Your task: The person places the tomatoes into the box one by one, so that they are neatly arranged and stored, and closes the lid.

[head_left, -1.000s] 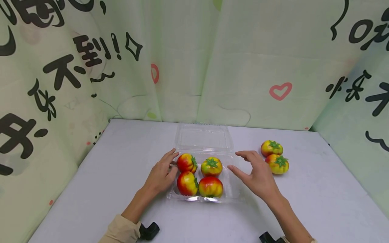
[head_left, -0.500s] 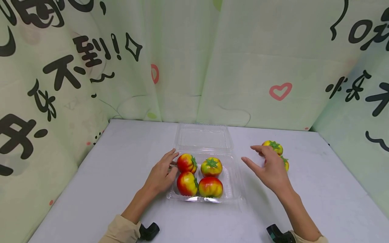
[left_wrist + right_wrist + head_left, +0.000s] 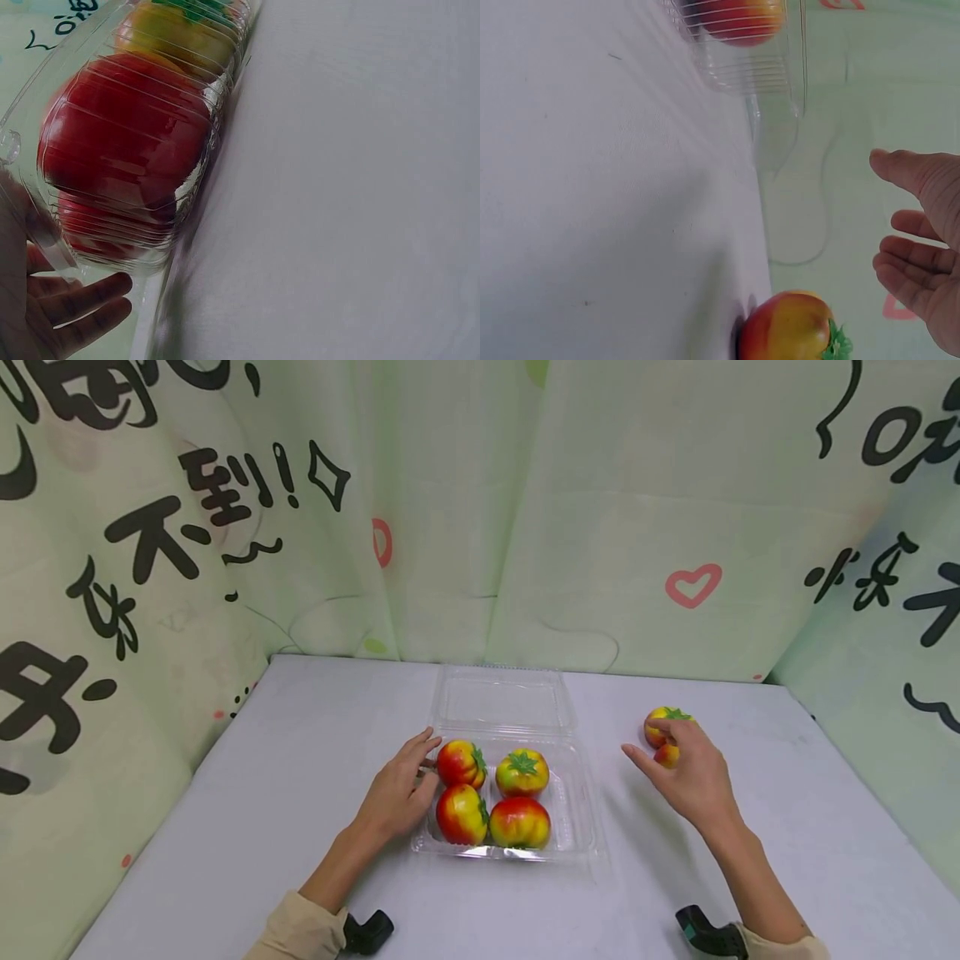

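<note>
A clear plastic clamshell box point(image 3: 577, 810) lies with its lid point(image 3: 502, 700) folded back. Several red-and-yellow, tomato-like fruits with green leafy tops sit in its left and middle part, one of them a front fruit point(image 3: 520, 822). My left hand point(image 3: 401, 793) rests at the box's left side; in the left wrist view its fingers point(image 3: 86, 304) are loosely spread beside the ribbed wall. My right hand point(image 3: 697, 777) hovers over two loose fruits on the right, thumb and fingers apart, holding nothing. The rear loose fruit point(image 3: 656, 727) shows partly; the nearer one point(image 3: 667, 756) is mostly hidden.
A white-covered table point(image 3: 300, 735) carries everything. Pale green curtain point(image 3: 600, 527) with black writing and red hearts stands behind and at both sides. Black wrist devices point(image 3: 367, 932) sit on both forearms. The box's right part point(image 3: 572, 777) holds no fruit.
My right hand has moved right, from beside the box to above the loose fruits, and now covers most of the nearer one. The left hand and the box have stayed put.
</note>
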Action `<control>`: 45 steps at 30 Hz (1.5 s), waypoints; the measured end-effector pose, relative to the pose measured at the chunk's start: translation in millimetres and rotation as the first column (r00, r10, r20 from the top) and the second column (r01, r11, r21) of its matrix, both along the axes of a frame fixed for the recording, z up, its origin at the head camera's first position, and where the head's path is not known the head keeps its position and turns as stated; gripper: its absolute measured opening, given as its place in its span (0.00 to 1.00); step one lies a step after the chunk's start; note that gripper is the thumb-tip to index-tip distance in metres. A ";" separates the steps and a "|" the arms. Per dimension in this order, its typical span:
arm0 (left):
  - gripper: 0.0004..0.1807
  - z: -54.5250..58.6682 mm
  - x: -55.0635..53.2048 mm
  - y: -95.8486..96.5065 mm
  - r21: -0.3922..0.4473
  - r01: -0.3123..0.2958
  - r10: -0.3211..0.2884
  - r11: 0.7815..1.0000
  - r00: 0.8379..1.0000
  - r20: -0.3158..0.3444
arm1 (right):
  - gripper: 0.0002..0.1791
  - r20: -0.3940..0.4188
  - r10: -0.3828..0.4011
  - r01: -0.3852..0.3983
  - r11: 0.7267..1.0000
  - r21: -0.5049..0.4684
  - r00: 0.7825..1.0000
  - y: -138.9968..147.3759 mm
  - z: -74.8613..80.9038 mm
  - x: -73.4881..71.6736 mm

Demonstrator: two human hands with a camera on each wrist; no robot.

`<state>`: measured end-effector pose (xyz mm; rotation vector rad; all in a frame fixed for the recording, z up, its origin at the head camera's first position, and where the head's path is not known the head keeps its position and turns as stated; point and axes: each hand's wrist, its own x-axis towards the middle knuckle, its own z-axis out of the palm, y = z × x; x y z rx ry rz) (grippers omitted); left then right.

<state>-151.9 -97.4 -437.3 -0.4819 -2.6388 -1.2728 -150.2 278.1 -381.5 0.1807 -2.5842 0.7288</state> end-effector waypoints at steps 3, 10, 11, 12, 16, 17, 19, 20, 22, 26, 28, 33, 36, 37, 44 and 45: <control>0.30 -0.6 -0.5 0.4 0.002 -0.004 0.004 1.000 1.000 -0.003 | 0.26 0.019 -0.022 0.022 1.000 -0.005 1.000 5.4 -1.0 -0.6; 0.30 -1.2 -0.7 0.7 0.002 -0.004 0.004 1.000 1.000 0.000 | 0.32 0.103 -0.075 0.075 0.997 0.000 0.992 15.8 -3.7 -0.4; 0.30 -1.1 -0.5 0.6 0.004 -0.003 0.003 1.000 1.000 0.001 | 0.32 0.111 -0.080 0.080 0.997 0.002 0.991 17.3 -4.3 -0.6; 0.30 -1.0 -0.5 0.5 0.004 -0.002 0.002 1.000 1.000 0.000 | 0.32 0.118 -0.085 0.085 0.996 0.002 0.989 18.7 -4.8 -0.9; 0.30 -0.2 -0.3 0.0 0.010 0.006 -0.006 1.000 1.000 -0.006 | 0.34 0.161 -0.110 0.110 0.994 0.007 0.981 23.0 -6.9 -2.0; 0.30 -0.2 -0.4 0.0 0.011 0.007 -0.007 1.000 1.000 -0.008 | 0.34 0.173 -0.116 0.117 0.993 0.010 0.978 23.9 -7.7 -2.2; 0.30 -0.3 -0.5 0.0 0.012 0.010 -0.010 1.000 1.000 -0.013 | 0.34 0.194 -0.125 0.125 0.992 0.012 0.973 25.8 -9.3 -2.4; 0.30 -0.6 -0.6 0.1 0.013 0.010 -0.010 1.000 1.000 -0.015 | 0.34 0.201 -0.129 0.128 0.992 0.016 0.971 26.9 -10.4 -2.5; 0.30 -0.6 -0.6 0.1 0.010 0.009 -0.009 1.000 1.000 -0.013 | 0.34 0.210 -0.135 0.134 0.991 0.019 0.968 29.5 -12.6 -2.6; 0.30 -0.5 -0.3 0.1 0.005 0.003 -0.003 1.000 1.000 -0.014 | 0.34 0.219 -0.147 0.145 0.989 0.027 0.965 35.3 -16.7 -2.7; 0.30 -0.6 -0.2 0.3 0.002 0.000 0.000 1.000 1.000 -0.018 | 0.34 0.224 -0.156 0.154 0.988 0.026 0.962 38.0 -17.9 -2.6; 0.30 -0.8 0.3 0.4 0.001 -0.003 0.003 1.000 1.000 -0.020 | 0.35 0.228 -0.166 0.164 0.986 0.025 0.959 44.0 -19.1 -1.9; 0.30 -0.8 0.5 0.2 0.005 0.000 0.001 1.000 1.000 -0.013 | 0.35 0.217 -0.166 0.163 0.986 0.031 0.962 47.0 -20.1 -0.8; 0.30 -0.8 0.6 0.2 0.008 0.001 -0.001 1.000 1.000 -0.010 | 0.34 0.212 -0.166 0.162 0.986 0.035 0.963 48.0 -20.8 -0.5; 0.30 -0.1 0.7 0.5 0.012 0.000 0.000 1.000 1.000 0.002 | 0.35 0.222 -0.170 0.168 0.985 0.030 0.960 53.9 -25.4 -0.3; 0.30 -0.3 0.7 0.6 0.011 -0.001 0.001 1.000 1.000 0.001 | 0.35 0.231 -0.172 0.170 0.985 0.029 0.958 54.6 -25.6 -0.5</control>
